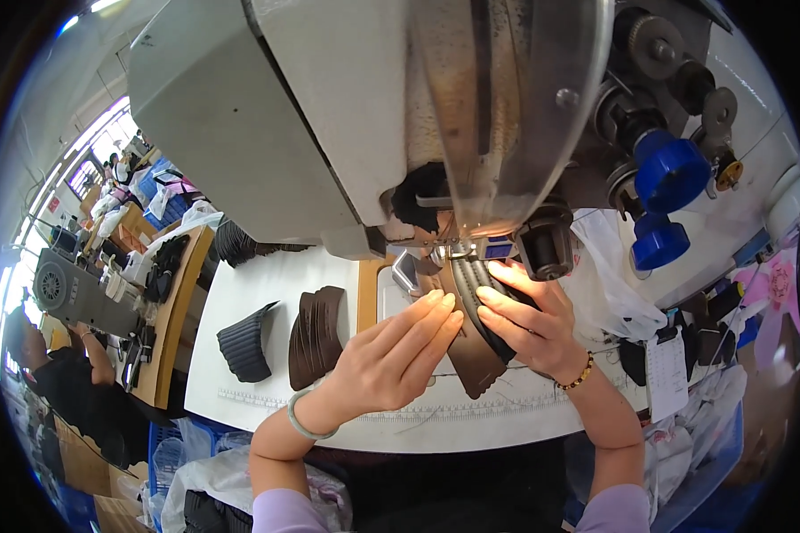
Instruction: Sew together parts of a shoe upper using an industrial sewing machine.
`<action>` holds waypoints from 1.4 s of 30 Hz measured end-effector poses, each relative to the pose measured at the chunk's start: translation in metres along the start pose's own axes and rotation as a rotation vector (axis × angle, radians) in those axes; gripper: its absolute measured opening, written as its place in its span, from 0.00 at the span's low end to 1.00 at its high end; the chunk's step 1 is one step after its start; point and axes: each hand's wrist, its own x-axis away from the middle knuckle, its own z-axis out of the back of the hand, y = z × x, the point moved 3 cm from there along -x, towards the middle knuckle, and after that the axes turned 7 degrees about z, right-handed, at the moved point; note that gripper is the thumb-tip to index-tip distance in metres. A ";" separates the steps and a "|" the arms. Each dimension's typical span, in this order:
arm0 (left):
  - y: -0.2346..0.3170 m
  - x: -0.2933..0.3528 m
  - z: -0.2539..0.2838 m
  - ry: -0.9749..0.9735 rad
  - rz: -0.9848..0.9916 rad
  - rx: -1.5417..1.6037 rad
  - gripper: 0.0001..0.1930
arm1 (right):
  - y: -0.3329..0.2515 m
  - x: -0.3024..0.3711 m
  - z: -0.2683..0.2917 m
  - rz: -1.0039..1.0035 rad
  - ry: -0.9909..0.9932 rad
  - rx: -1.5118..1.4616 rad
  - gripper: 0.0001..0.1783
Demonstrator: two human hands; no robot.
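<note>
A brown leather-like piece (473, 362) with a scalloped end lies under the needle area (453, 251) of a sewing machine (316, 107). Along its right side runs a black ribbed piece (471, 289), partly covered by my fingers. My left hand (396, 355) pinches the brown piece at its left edge, fingertips pressed together. Over the black ribbed piece curls my right hand (533, 324), its fingertips just right of the needle area and its thumb hidden. Left of my left hand rest a brown pleated piece (315, 338) and a dark ribbed piece (246, 343).
More black ribbed pieces (240, 244) lie at the back left of the white table (267, 404). Blue knobs (673, 173) hang at the machine's right. A plastic bag (618, 275) and a paper tag (667, 373) are to the right. Another person (71, 391) sits at far left.
</note>
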 end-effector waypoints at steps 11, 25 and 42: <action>0.000 -0.007 0.007 -0.036 0.035 0.041 0.20 | 0.005 -0.004 0.002 0.098 -0.015 -0.023 0.10; 0.000 -0.003 0.000 -0.009 0.050 0.046 0.22 | -0.012 -0.006 0.009 0.067 -0.056 -0.019 0.09; 0.003 -0.003 0.003 0.025 -0.050 -0.047 0.14 | -0.012 -0.006 0.008 0.001 -0.045 -0.151 0.13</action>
